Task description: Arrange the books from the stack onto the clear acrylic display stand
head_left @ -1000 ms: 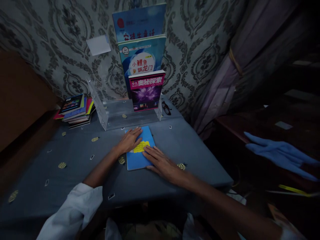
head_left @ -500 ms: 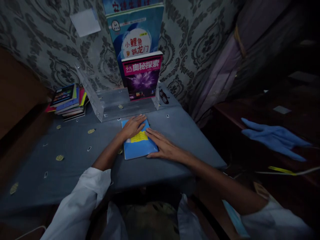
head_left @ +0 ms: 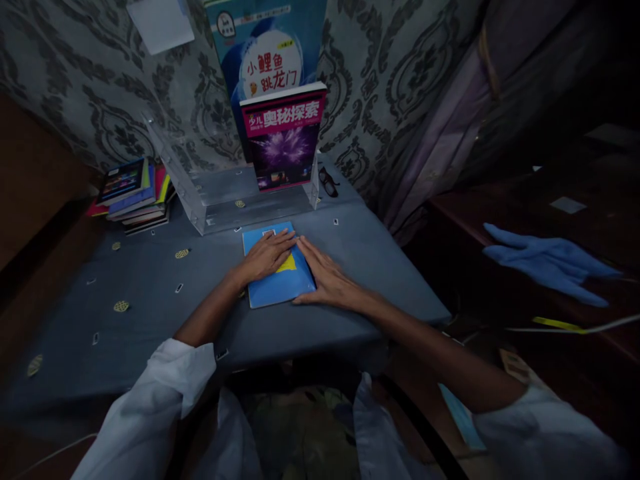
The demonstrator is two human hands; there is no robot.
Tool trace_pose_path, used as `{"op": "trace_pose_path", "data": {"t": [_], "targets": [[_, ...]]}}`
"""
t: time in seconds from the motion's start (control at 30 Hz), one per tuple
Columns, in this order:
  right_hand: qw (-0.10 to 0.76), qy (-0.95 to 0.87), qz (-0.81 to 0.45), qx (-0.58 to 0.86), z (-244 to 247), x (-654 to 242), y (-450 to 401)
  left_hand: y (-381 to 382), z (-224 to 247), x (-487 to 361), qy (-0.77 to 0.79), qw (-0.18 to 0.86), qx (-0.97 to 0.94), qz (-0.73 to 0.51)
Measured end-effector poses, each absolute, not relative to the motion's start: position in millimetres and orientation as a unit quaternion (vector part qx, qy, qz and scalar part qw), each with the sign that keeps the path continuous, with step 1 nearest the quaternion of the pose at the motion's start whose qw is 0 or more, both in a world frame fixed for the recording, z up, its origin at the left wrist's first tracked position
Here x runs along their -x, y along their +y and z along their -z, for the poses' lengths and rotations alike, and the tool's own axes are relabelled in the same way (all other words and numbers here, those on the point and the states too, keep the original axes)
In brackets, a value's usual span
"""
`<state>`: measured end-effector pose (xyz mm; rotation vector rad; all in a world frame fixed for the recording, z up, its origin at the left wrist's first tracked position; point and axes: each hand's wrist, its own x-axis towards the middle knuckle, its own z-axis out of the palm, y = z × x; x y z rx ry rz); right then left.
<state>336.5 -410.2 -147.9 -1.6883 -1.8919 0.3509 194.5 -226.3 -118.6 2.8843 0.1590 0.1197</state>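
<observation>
A blue book (head_left: 280, 291) with a yellow patch on its cover lies flat and closed on the cloth-covered table. My left hand (head_left: 267, 256) rests palm down across the cover, its fingers stretched out and hiding part of the yellow patch. Along the book's right edge lies my right hand (head_left: 327, 277), with its fingers extended and its thumb at the lower right corner. The fingertips of both hands come close together near the upper right of the book. Behind it stands a clear book rack (head_left: 240, 217), holding a magenta and purple book (head_left: 284, 150) upright.
A taller teal book (head_left: 273, 40) stands behind the purple one. Several stacked books (head_left: 137, 200) lie at the table's left back. Glasses (head_left: 328, 181) sit beside the rack. To the right, a blue glove (head_left: 547, 260) lies on a dark surface near a white cable (head_left: 613, 327).
My left hand has slid to the right over the cover, covering more of the yellow patch. My right fingers have moved up along the book's edge. The view has tilted slightly down.
</observation>
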Motion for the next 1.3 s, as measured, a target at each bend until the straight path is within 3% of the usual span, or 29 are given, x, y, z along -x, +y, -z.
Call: {"op": "trace_pose_path", "data": {"t": [0.7,1.3], "targets": [[0.246,-0.719,-0.13,0.637,154.1,-338.6,-413.2,-221.8,117.5,-218.0,0.14,0.102,-0.982,-0.081],[0.303,-0.695,-0.152,0.634,148.1,-337.8,-411.6,-244.5,117.2,-194.0,0.055,0.138,-0.986,-0.073]]}}
